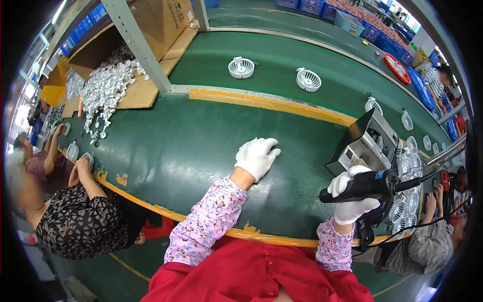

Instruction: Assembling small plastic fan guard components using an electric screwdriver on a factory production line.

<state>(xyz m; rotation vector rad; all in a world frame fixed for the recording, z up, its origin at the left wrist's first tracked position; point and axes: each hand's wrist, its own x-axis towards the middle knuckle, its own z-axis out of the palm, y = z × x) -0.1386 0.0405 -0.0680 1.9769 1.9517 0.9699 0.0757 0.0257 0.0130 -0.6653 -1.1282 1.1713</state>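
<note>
My left hand (256, 158), in a white glove, rests palm down on the green workbench (196, 136) with its fingers loosely bent and slightly apart; nothing shows in it. Gloved as well, my right hand (350, 196) is closed around the black body of a power screwdriver (370, 185). The driver lies nearly level, its front end pointing right, where a metal arm and a cable meet it. Just beyond that hand stands a metal box-shaped device (370, 143) with an open front, perhaps a screw feeder. Beside it are several white round fan grilles (410, 163), piled to the right.
A green conveyor belt (201, 63) runs beyond the bench, carrying spaced fan grilles (241, 68). A cardboard box (166, 25) at back left spills small white plastic parts (105, 90). A metal post (136, 45) rises beside it. Co-workers sit left (80, 216) and right (422, 246).
</note>
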